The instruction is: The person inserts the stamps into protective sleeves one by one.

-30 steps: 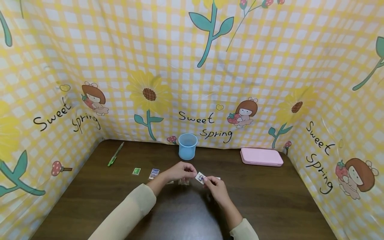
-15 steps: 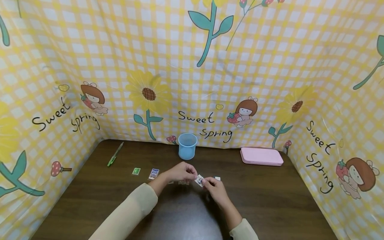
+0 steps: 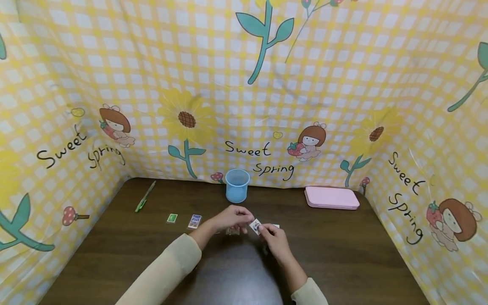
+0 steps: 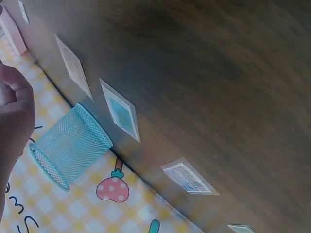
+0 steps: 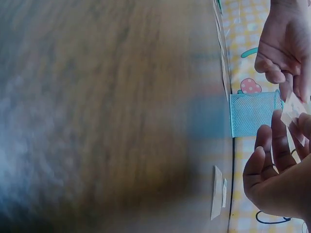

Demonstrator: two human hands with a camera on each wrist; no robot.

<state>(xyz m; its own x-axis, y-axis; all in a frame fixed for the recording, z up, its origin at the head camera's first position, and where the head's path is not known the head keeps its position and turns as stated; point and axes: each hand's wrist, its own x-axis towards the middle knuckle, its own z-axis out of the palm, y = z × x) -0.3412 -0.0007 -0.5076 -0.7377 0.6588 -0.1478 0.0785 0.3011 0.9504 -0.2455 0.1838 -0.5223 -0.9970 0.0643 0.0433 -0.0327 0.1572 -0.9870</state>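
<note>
In the head view, my right hand (image 3: 276,241) pinches a small white-bordered picture card (image 3: 256,226), about stamp-sized, with the thumb over its face. My left hand (image 3: 232,217) has its thumb and fingertips at the card's upper left corner, pinching it. The right wrist view shows the same card (image 5: 292,110) between the left hand (image 5: 286,48) above and the right hand (image 5: 277,170) below. Both hands are held over the table. The left wrist view catches part of the left hand (image 4: 17,104), not the card.
Flat on the dark table lie a green card (image 3: 172,218), a blue card (image 3: 195,221), a partly hidden card (image 3: 232,231) beneath the left hand and another (image 3: 276,226) behind the right. Farther back are a green pen (image 3: 145,196), a blue mesh cup (image 3: 237,186) and a pink case (image 3: 331,198).
The card dips slightly, then rises and tilts a little between the hands. Both hands keep nearly the same place, and the left fingers shift slightly at the card's corner.
</note>
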